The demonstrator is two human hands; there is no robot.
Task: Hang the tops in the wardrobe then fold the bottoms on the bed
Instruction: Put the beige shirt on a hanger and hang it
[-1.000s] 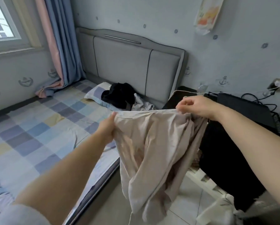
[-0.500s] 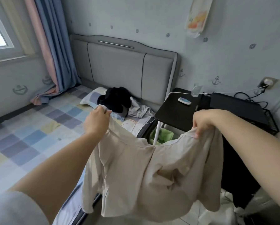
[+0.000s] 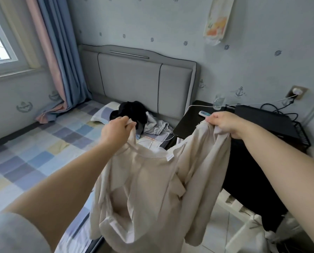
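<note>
A beige garment (image 3: 152, 194) hangs in front of me, spread between both hands over the bed's edge. My left hand (image 3: 116, 130) grips one upper corner of it and my right hand (image 3: 223, 123) grips the other. A white label shows at its sagging top edge. On the bed (image 3: 34, 156), with its checked sheet, a black garment (image 3: 132, 112) and a grey garment (image 3: 156, 126) lie heaped by the pillow near the headboard. The wardrobe is out of view.
A black bedside table (image 3: 190, 121) with a remote stands right of the bed. Black cloth (image 3: 251, 183) drapes over a white frame at the right. A white cable runs from a wall socket (image 3: 296, 91). Curtains (image 3: 56, 57) and a window are at the left.
The garment, first bunched and held taut, has opened out and now sags between my hands. Both hands have moved further apart, and my view has tilted up slightly.
</note>
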